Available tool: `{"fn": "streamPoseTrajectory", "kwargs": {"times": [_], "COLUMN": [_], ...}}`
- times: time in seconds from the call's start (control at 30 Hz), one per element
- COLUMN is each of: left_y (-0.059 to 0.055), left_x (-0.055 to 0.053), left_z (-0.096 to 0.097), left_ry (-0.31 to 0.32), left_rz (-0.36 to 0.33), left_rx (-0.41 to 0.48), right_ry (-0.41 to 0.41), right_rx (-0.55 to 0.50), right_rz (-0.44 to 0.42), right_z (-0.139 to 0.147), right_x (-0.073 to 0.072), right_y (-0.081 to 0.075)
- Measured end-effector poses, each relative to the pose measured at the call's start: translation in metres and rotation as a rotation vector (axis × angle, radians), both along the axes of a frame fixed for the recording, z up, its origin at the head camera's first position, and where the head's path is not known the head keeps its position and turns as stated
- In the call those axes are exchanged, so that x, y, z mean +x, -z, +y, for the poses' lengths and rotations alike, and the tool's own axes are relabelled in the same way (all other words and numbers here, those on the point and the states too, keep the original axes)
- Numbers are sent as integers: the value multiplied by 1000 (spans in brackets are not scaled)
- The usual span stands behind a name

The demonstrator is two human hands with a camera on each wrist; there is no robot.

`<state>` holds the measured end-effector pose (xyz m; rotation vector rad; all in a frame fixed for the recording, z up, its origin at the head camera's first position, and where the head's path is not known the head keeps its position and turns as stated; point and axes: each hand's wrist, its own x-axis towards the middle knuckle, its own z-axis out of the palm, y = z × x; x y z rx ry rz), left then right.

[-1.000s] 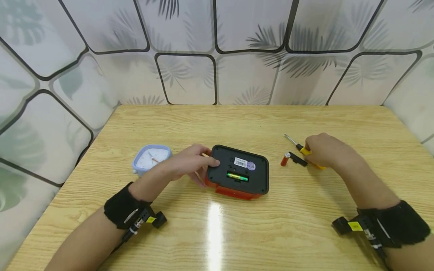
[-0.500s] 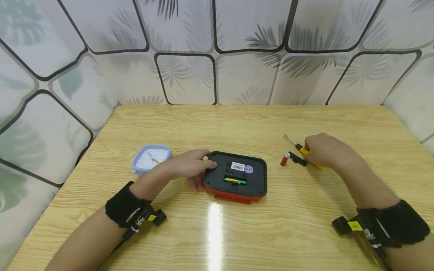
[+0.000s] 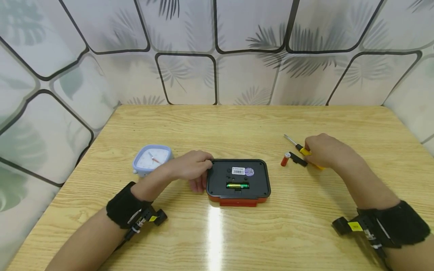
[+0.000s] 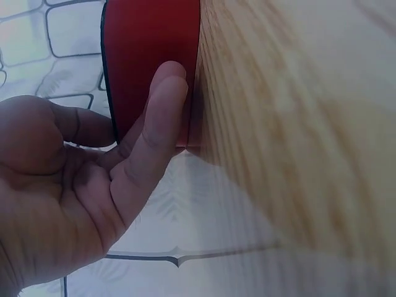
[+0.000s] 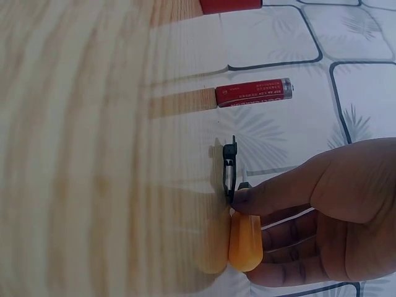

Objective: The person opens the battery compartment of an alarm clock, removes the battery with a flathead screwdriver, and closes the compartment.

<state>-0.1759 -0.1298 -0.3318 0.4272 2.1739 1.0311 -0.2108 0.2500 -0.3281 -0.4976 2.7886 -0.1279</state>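
Okay, red-and-black battery device (image 3: 255,184) lies back-up on the wood-grain table (image 3: 217,131), about 5 o'clock from the centre of the head view. Front face hidden, so exact type can't be told. Its battery bay (image 3: 237,190) is uncovered, with one green-and-gold battery (image 3: 237,185) in it.

Left hand (image 3: 193,167) grips the device's 9 o'clock end, thumb at the top edge, fingers along the red side. Right hand (image 3: 323,149) pinches the handle of a yellow-handled screwdriver (image 3: 304,151), roughly 2 o'clock from the device. Black battery cover (image 3: 298,159) lies just beside the screwdriver; red battery (image 3: 285,159) stands upright near it.

Progress, judged from this: cover off, one battery in the bay, another outside; cover not refitted, so likely partway.

Light-blue alarm clock (image 3: 152,159) sits between 9 and 10 o'clock from the device.

Writing: barcode label (image 3: 238,171) and round purple sticker (image 3: 249,171) on the device back, text too small. Red battery has pale lettering, upside down in the right wrist view, brand not safely readable.
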Motion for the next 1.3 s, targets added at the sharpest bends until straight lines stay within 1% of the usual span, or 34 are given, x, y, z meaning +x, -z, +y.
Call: {"fn": "streamPoseTrajectory", "kwargs": {"times": [0.17,0.37,0.5,0.57,0.63,0.7,0.8,0.87,0.97,1.1,1.3], "left_y": [0,0,1,0,-2,-5,-8,-11,-15,-17,-18], "left_x": [0,0,1,1,2,2,1,0,0,1,5], "left_z": [0,0,0,0,0,0,-1,-3,-5,-4,-1], "left_ry": [4,4,0,-10,-15,-28,-64,-100,-142,-167,-177], "left_rz": [-24,-32,-46,-43,-5,58,167,222,284,344,373], "left_rx": [29,66,101,98,74,30,-28,-51,-52,-21,57], "right_ry": [0,-7,0,3,10,12,5,-8,-23,-35,-40], "right_rx": [0,-3,-16,-22,-30,-38,-47,-50,-70,-118,-185], "right_rz": [-3,-3,-1,11,27,49,89,123,181,262,390], "right_z": [-1,-1,-1,-1,-1,-1,-2,-3,-6,-12,-27], "right_x": [1,1,1,1,1,1,1,1,3,9,22], "right_y": [0,-1,-1,-1,-1,-1,-4,-6,-11,-16,-25]}}
